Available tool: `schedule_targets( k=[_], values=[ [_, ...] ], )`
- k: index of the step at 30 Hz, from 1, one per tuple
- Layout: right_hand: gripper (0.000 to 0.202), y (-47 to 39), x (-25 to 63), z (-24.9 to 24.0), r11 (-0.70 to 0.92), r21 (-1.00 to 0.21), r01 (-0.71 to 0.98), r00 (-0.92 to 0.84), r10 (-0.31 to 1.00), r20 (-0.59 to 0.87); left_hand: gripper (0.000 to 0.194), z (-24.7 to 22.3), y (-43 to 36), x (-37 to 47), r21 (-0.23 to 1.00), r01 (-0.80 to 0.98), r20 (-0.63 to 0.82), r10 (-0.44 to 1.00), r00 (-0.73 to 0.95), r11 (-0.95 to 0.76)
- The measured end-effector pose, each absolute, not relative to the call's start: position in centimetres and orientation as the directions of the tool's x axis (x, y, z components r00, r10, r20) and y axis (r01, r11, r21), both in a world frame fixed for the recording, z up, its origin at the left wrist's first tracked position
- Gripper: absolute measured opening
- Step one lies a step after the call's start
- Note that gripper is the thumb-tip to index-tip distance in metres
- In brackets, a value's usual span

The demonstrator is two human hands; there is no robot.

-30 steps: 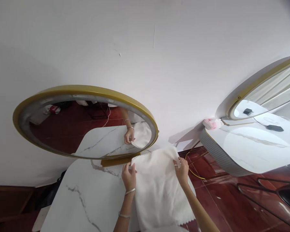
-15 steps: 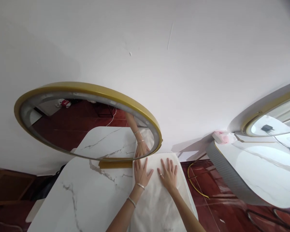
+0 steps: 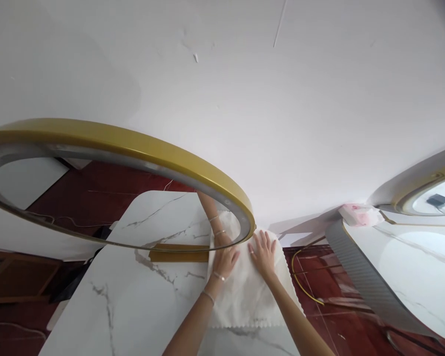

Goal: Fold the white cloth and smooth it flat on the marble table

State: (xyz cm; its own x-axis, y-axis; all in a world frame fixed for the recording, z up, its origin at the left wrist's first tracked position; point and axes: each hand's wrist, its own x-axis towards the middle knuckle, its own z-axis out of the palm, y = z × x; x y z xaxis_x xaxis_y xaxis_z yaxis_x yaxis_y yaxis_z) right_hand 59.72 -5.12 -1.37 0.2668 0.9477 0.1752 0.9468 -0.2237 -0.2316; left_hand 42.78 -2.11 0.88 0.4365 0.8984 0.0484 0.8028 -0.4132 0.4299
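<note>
A white cloth with a scalloped edge lies on the marble-patterned table, along its right side. My left hand rests on the cloth's left part, thumb apart; its fingertips are partly hidden by the lower rim of the gold-framed oval mirror. Flat on the far right part of the cloth, my right hand has its fingers spread and wears a ring. Two bracelets circle my left wrist. Neither hand grips anything.
A gold-brown strip lies below the mirror, left of the cloth. To the right stands a second table with a pink-and-white packet and another mirror. A wall rises behind.
The cloth has shifted away from me, so its near scalloped edge now shows on the table. Both hands moved forward with it. The view has come closer to the mirror.
</note>
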Motion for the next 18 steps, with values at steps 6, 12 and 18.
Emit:
schedule_targets(
  k=[6,12,18],
  values=[
    [0.059,-18.4,58.9,-3.1,-0.006,-0.135,0.991,0.049,0.946,0.320,0.073,0.5,-12.9,38.0,0.191,0.757,0.239,0.778,0.581,-0.625],
    [0.067,-22.9,57.8,-2.2,0.004,-0.104,0.995,0.028,0.951,0.309,0.062,0.1,-15.2,36.9,0.124,0.792,0.251,0.791,0.557,-0.597],
    [0.057,-16.3,58.5,-2.6,-0.058,-0.183,0.981,0.121,0.929,0.351,0.055,0.6,-7.7,40.0,0.221,0.913,0.265,0.922,0.282,-0.343]
  ],
)
